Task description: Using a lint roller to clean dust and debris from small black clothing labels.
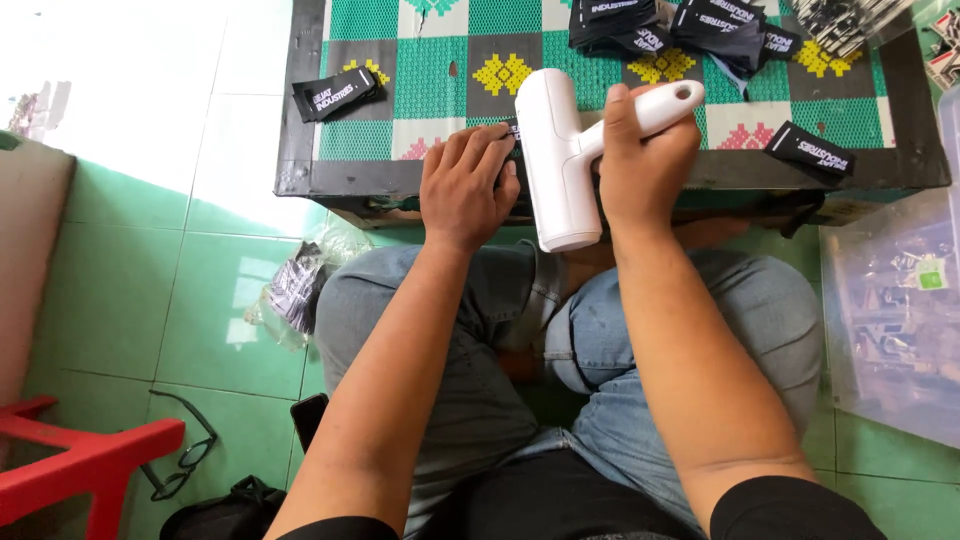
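Head view: my right hand (pixel 645 150) grips white roller tool (pixel 560 160) w/ fist closed; left hand (pixel 468 185) presses black label (pixel 512 130) at tabletop (pixel 300 150) near edge.

Left label (pixel 335 93): black rectangular cloth label with white print, lying alone on the table's (pixel 300 150) patterned mat.
Right label (pixel 811 148): same kind, near the table's right edge.
Label pile (pixel 680 28): black, heaped at the far edge.
Clear bags (pixel 890 310): transparent, on the floor at right.
Floor bag (pixel 296 285): clear, holding black labels, by the left knee.

Red plastic stool (pixel 85 462), eyeglasses (pixel 185 455), clear bag (pixel 890 320) nearby.
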